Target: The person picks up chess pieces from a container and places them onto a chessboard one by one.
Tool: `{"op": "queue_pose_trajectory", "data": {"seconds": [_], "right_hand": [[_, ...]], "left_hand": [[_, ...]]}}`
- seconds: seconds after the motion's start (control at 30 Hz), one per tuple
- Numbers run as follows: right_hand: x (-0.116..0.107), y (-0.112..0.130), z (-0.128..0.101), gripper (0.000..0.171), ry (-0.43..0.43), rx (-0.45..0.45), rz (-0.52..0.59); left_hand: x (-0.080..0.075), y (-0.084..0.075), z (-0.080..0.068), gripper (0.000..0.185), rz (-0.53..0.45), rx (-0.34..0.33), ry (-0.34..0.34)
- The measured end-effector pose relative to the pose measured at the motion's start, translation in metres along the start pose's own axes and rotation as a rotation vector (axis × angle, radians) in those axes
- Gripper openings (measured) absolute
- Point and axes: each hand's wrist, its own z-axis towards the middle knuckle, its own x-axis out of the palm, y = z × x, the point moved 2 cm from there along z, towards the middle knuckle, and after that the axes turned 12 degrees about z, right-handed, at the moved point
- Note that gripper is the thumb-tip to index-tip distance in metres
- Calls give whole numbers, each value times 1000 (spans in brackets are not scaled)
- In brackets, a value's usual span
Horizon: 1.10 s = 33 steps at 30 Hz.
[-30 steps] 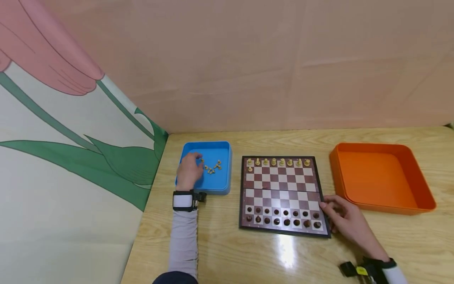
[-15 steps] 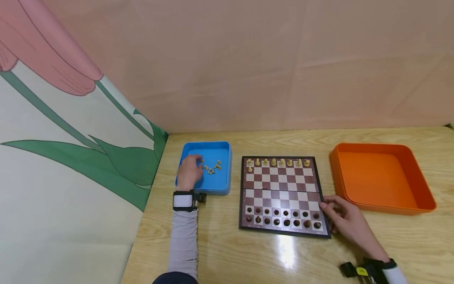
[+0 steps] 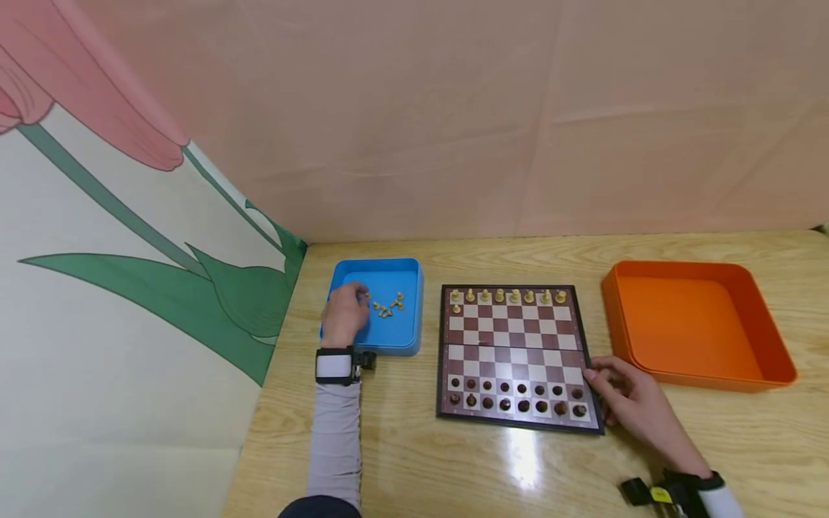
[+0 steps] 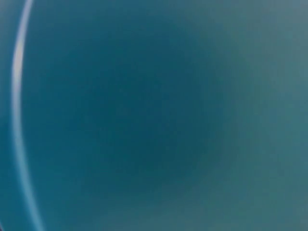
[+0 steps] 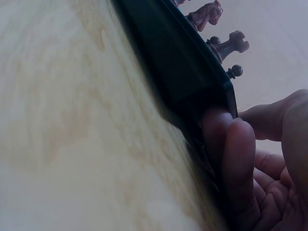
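Observation:
My left hand (image 3: 350, 306) reaches into the blue tray (image 3: 408, 338), fingers curled down beside several loose light chess pieces (image 3: 387, 309). Whether it pinches one is hidden. The left wrist view shows only blurred blue tray (image 4: 144, 120). My right hand (image 3: 601, 394) grips the front right corner of the chessboard (image 3: 514, 349). In the right wrist view its fingers (image 5: 233, 159) press on the board's dark edge (image 5: 183, 72). Light pieces (image 3: 507, 296) line the far row, and one stands in the second row. Dark pieces (image 3: 516, 397) fill the two near rows.
An orange tray (image 3: 764, 374) with nothing visible inside stands to the right of the board. All of it sits on a wooden table (image 3: 453, 467). A pink wall runs behind, and a flower-print panel closes off the left side.
My left hand's fingers have shifted slightly among the light pieces in the blue tray. The right hand and the board have stayed put.

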Motion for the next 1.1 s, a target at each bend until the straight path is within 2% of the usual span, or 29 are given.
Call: {"op": "queue_pose_trajectory", "data": {"seconds": [0.2, 0.4, 0.63, 1.1], "right_hand": [[0, 0, 1, 55, 4, 8, 0], [0, -1, 0, 56, 5, 9, 2], [0, 0, 0, 52, -2, -13, 5], [0, -1, 0, 47, -13, -24, -14]], "left_hand": [[0, 0, 0, 19, -4, -16, -13], [-1, 1, 0, 9, 20, -23, 11], [-1, 3, 0, 9, 27, -36, 41], [-2, 1, 3, 5, 41, -53, 38]]}}
